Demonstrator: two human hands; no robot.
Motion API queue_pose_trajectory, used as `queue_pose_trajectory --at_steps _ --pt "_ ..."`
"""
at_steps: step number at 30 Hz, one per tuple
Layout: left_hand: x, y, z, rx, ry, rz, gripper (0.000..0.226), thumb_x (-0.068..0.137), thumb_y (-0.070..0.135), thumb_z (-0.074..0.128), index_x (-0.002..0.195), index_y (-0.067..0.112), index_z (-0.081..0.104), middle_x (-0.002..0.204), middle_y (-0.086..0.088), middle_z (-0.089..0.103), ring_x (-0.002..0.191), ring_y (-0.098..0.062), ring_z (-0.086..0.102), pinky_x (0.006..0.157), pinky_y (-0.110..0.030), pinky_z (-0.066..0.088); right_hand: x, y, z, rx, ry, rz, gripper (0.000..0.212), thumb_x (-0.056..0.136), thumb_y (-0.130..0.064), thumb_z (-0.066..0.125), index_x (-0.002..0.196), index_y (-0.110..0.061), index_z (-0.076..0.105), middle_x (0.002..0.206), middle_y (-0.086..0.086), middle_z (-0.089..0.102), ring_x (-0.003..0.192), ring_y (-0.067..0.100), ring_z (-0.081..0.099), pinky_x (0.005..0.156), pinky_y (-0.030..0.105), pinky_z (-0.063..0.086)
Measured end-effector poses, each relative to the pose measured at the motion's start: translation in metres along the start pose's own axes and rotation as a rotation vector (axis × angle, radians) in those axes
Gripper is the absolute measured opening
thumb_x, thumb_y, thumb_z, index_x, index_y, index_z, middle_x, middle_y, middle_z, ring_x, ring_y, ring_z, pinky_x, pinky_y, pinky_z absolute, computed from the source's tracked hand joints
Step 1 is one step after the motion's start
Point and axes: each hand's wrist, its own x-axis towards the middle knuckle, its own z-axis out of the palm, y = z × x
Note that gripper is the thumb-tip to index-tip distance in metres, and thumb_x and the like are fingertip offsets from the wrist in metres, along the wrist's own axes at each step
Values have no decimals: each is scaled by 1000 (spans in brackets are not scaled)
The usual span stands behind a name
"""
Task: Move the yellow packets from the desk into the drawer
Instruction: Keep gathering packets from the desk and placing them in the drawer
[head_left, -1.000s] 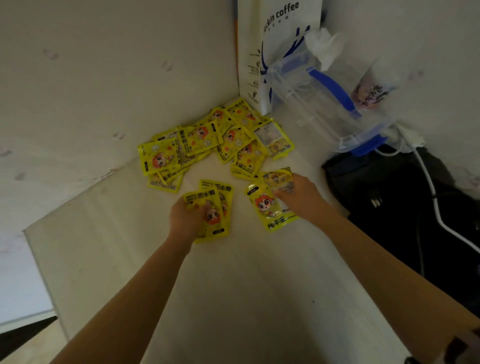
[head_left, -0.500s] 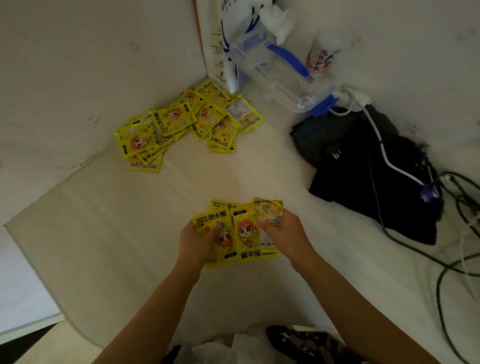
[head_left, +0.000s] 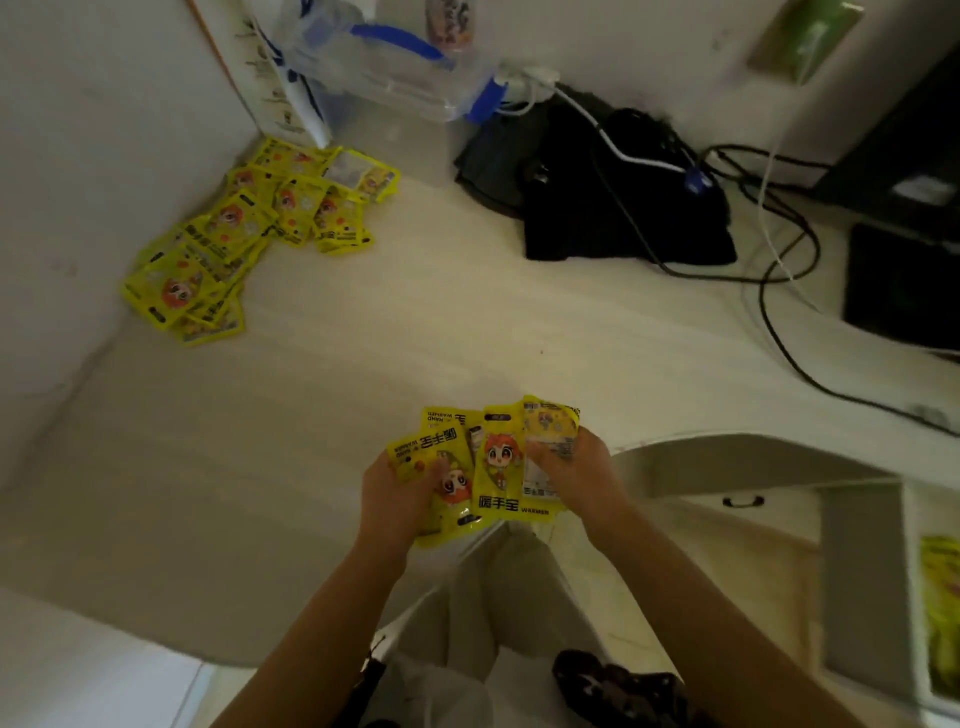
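Handful of glossy yellow hand-warmer packets (head_left: 480, 470) coming off the desk now

Left hand (head_left: 397, 501) and right hand (head_left: 576, 475) are both curling round the fanned bunch, pulling it back over the pale wooden desk (head_left: 311, 441) edge; the open drawer (head_left: 940, 613) is waiting lower right, the leftover yellow pile (head_left: 249, 234) sitting in the far corner.
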Motion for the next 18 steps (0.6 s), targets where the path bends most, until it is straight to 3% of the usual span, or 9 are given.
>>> queue_pose_trajectory --at_steps 3,7,11,15,18 --pt "-18 -7 7 86 -59 46 13 83 12 70 94 18 69 88 -2 72 79 -18 70 62 -27 52 -31 22 -12 76 54 32 14 89 -18 63 81 -30 66 84 -4 71 80 14 69 72 32 56" --pt "-42 -12 27 170 -140 95 15 80 13 72 94 18 68 86 3 72 76 -13 69 62 -26 52 -62 54 -31 182 158 93 10 89 -19 63 95 -18 70 85 -3 71 79 12 68 71 31 56" --pt "-63 -24 50 273 -220 140 18 79 16 74 97 16 68 87 0 73 78 -16 70 71 -33 56 -91 88 -49 291 237 167 15 87 -20 65 101 -15 67 90 -1 72 84 16 69 78 38 57" --pt "-93 -39 83 381 -322 216 20 80 16 74 99 13 69 85 0 71 78 -15 69 65 -24 51 -124 128 -75 380 313 195 17 87 -16 65 103 -13 68 96 5 73 89 21 70 82 42 57" --pt "-127 -56 114 453 -405 217 19 80 18 73 98 17 67 84 5 70 78 -12 67 69 -24 51 -156 164 -102 435 375 190 7 87 -12 64 90 -18 68 83 -3 71 75 8 70 64 25 57"
